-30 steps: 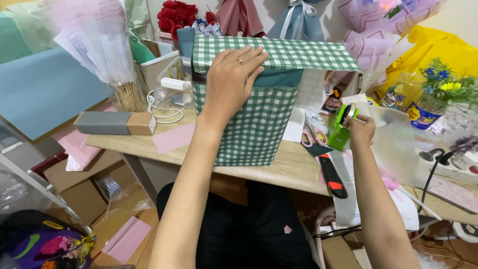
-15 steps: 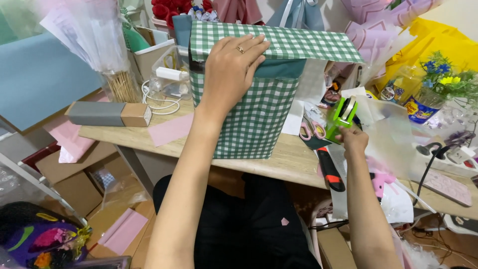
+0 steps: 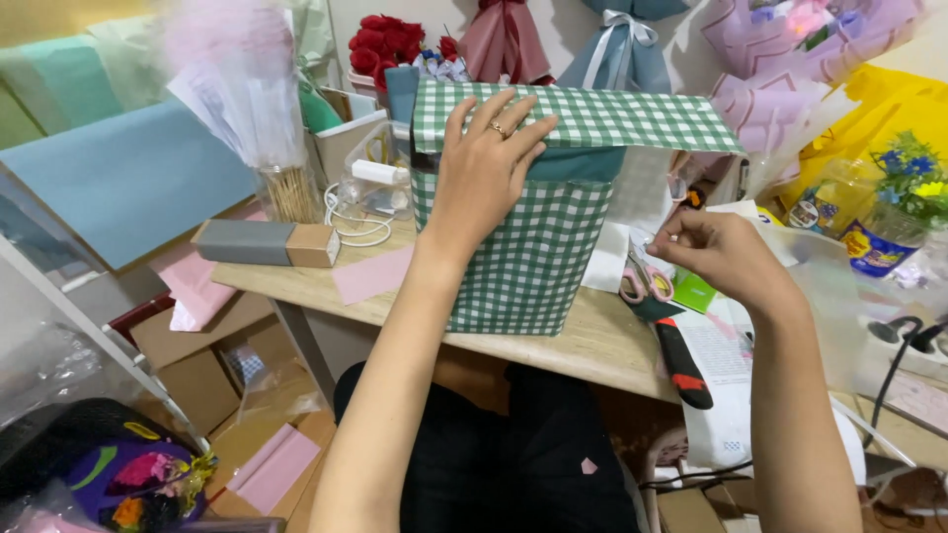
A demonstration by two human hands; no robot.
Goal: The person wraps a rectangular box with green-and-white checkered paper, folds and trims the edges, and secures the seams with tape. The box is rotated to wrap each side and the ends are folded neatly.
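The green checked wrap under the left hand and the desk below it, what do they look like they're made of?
Green checked wrap: likely matte paper, since it holds a stiff, crisp fold at the top; coated sheet is possible. Desk: pale wood or wood-look laminate, with faint grain lines.

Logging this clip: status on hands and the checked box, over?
Left hand flat on the checked box, pressing its front. Right hand pinched, fingers on something too small to tell. Scissors and knife beside the box.

The wrapped box (image 3: 538,227) stands near the bench's (image 3: 592,341) front edge, the left hand (image 3: 484,168) flat on its front face. Left of it lie a paper square (image 3: 370,273) and a long carton (image 3: 267,243). Right of it lie scissors (image 3: 644,276) and a utility knife (image 3: 681,360), under the right hand (image 3: 726,257).
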